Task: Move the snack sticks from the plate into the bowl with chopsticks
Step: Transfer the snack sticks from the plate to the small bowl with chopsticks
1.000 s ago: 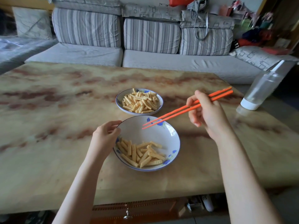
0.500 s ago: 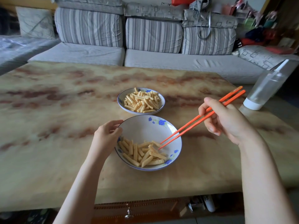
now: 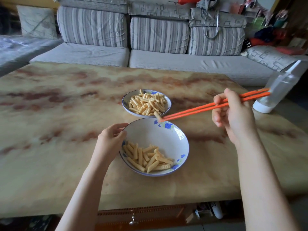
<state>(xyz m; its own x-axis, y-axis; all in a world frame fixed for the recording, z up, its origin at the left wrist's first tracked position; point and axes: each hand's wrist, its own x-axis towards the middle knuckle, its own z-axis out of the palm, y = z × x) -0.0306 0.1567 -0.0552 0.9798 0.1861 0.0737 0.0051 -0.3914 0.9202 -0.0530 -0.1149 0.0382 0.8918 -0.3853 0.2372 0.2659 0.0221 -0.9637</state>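
A small blue-patterned plate (image 3: 168,108) heaped with ridged yellow snack sticks (image 3: 146,102) sits mid-table. Nearer me stands a larger white bowl (image 3: 168,137) with blue flowers, holding several sticks (image 3: 148,157) in its near half. My left hand (image 3: 110,139) grips the bowl's left rim. My right hand (image 3: 233,112) holds a pair of orange chopsticks (image 3: 200,109). Their tips pinch one snack stick (image 3: 157,116) just above the gap between the plate's near rim and the bowl's far rim.
The marbled brown table (image 3: 50,130) stretches wide to the left. A clear plastic bottle (image 3: 280,90) lies tilted at the table's right edge, just past the chopsticks' back ends. A grey striped sofa (image 3: 160,52) runs behind the table. Below the near edge is a drawer knob (image 3: 133,220).
The chopstick tips left the bowl, swung up to the plate's near edge and now pinch one snack stick. My right hand rose and shifted back. My left hand stayed on the bowl rim.
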